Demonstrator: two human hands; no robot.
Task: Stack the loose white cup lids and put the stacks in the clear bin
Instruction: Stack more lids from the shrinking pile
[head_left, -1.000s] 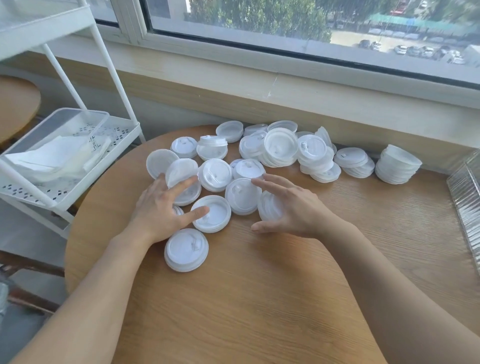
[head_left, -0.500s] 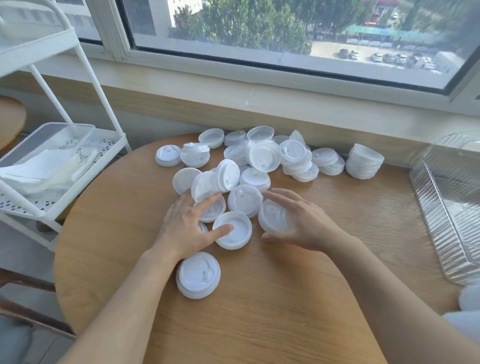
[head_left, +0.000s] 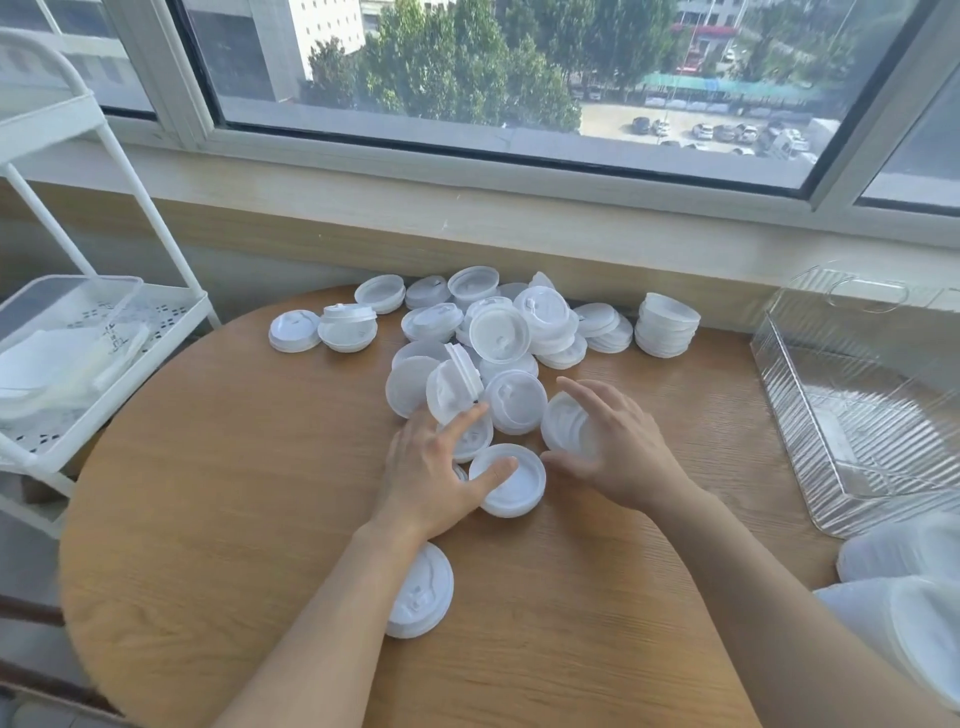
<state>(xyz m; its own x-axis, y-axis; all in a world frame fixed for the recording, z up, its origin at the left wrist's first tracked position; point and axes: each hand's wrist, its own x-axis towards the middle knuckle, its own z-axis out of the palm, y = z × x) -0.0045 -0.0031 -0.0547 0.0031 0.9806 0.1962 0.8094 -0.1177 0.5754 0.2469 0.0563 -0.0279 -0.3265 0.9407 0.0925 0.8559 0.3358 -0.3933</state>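
Head cam shows both hands working the near edge of the lid pile (head_left: 493, 338) on the round wooden table (head_left: 234, 467). Left hand (head_left: 434, 475) lies flat with fingers spread, thumb resting in an upturned lid (head_left: 509, 480) and index reaching to a tilted lid (head_left: 451, 392) just beyond it. Right hand (head_left: 618, 452) is curled round the rim of a lid held on edge (head_left: 563, 426), thumb underneath, fingers over the top.

These lids look super light, thin and slick, so they'd probably skate around or flex if squeezed hard. Best bet is pinching by the rim, or cupping a nested stack from both sides. A few stacks (head_left: 667, 325) already sit on the far side of the pile, by the wall.

The clear bin (head_left: 857, 415) is right of the pile, looks empty, though its ribbed walls make that hard to judge and its right side is cut off. One lone lid (head_left: 421, 592) is partly hidden under the left forearm. The blurry white stuff at bottom right can't be identified.
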